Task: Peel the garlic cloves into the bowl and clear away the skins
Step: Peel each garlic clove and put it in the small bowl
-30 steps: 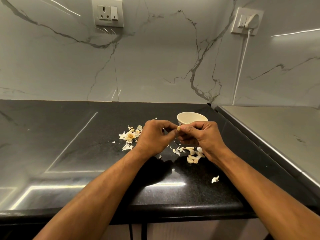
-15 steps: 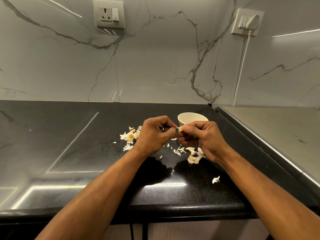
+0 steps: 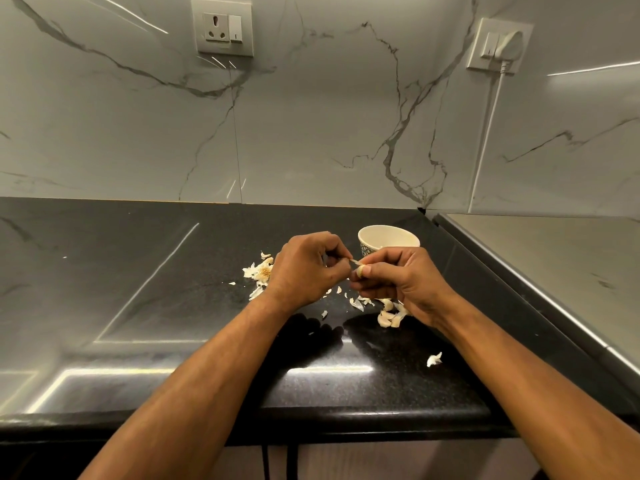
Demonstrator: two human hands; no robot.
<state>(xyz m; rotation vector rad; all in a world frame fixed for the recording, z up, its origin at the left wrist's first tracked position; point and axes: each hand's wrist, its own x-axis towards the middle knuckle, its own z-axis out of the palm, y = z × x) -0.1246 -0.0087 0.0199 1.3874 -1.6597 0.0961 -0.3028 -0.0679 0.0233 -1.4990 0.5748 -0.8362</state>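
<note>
1. Head cam looks down at both hands working just above a black countertop (image 3: 138, 271), close together, nearly touching.
2. Right hand (image 3: 398, 282) is curled up tight, thumb and forefinger pinching a garlic clove (image 3: 360, 270). Only a small pale, yellowish bit of it pokes out between the fingertips, so I can't really tell how much skin is on it.
3. Left hand (image 3: 304, 268) is mostly closed too, fingertips pinched on a thin strip of skin (image 3: 354, 261) that runs across the little gap over to the clove.
4. Bowl (image 3: 388, 239) sits just behind the right hand, cream inside with a patterned outer wall. The hand covers its lower front. Can't make out what's in it from this angle.
5. Skins everywhere: a papery pile (image 3: 259, 271) just left of the left hand, partly hidden behind it, with what looks like a brownish root bit in the middle.
6. More garlic pieces (image 3: 389, 315) lie under and just in front of the right hand, chunkier, could be unpeeled cloves, hard to say.
7. Small flakes (image 3: 337, 290) are scattered beneath the gap between the hands.
8. One stray scrap (image 3: 434, 359) lies nearer me, beside the right forearm.
9. Right of the right arm there's a steel surface (image 3: 554, 265). Behind everything there's a marble wall with a socket (image 3: 223, 27) and a plug (image 3: 500, 46).
</note>
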